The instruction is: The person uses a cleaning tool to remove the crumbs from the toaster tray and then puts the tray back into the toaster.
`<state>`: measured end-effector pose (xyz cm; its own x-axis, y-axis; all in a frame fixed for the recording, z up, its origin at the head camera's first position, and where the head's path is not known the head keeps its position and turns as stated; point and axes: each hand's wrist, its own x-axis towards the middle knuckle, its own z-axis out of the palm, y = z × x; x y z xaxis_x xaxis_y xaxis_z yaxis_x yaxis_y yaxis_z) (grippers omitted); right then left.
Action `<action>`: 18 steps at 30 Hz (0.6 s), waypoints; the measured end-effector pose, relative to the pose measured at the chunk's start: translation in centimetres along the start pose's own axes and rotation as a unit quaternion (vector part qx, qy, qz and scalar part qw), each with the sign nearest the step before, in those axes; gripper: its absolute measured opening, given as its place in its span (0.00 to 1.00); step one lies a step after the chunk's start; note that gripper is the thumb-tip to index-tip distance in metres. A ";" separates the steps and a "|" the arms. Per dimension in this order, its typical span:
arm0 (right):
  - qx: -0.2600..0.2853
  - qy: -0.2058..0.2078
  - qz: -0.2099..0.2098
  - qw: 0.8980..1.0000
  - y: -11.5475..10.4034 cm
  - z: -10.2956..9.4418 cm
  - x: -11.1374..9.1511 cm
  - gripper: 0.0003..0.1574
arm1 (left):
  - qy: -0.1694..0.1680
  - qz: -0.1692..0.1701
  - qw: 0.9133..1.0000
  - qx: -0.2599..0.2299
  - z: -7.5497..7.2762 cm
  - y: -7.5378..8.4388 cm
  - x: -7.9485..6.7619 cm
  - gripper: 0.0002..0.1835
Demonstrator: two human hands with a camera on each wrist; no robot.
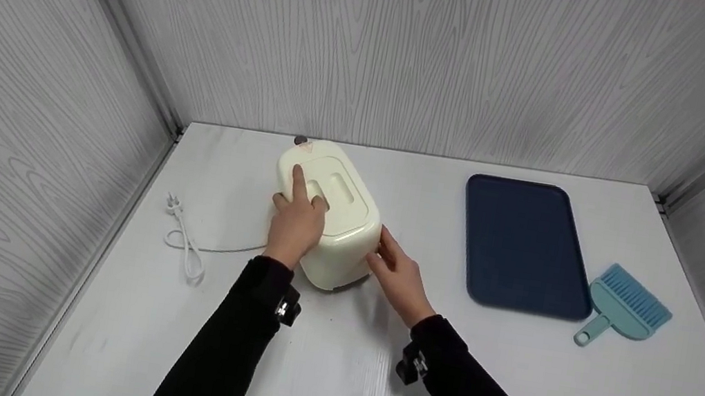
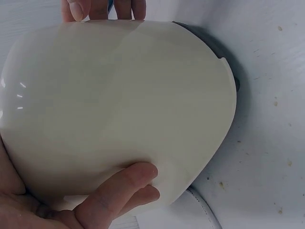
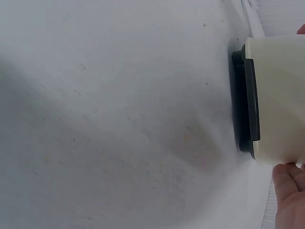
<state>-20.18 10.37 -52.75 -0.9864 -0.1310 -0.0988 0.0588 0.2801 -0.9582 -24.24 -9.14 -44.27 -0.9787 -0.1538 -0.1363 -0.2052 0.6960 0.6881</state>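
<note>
We judged handling partway: specks [image 2: 221,184] lay on the table [image 1: 327,369]; right hand [image 1: 400,278] and left hand [image 1: 298,225] held the toaster [image 1: 335,265] between them, left of centre, lid [image 1: 357,211] on. Brush [image 1: 633,310] untouched, plug [image 1: 174,203] loose, tray [image 1: 520,244] seemingly unused.

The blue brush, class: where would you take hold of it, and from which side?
Probably best: grip the blue brush by its handle, the right hand coming from the near side. The handle is slim and points back toward the person, while the broad bristled head faces away.
</note>
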 end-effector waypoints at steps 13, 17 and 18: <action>0.060 0.090 0.054 0.993 0.6 0.0 -0.9 0.44 | -0.008 -0.009 1.000 -0.003 1.4 1.4 0.0 0.39; 0.136 0.117 0.110 0.978 0.4 0.2 -1.1 0.42 | -0.001 -0.003 1.000 -0.007 1.6 1.6 -0.1 0.39; 0.158 0.119 0.122 0.973 0.4 0.2 -1.1 0.42 | 0.002 -0.003 1.000 -0.008 1.6 1.7 -0.2 0.39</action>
<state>-18.99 10.42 -53.11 -0.9426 0.1369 -0.3047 0.3027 -0.0355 -0.9524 -24.42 -6.82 -44.26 -0.9775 -0.1600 -0.1378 -0.2104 0.6843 0.6981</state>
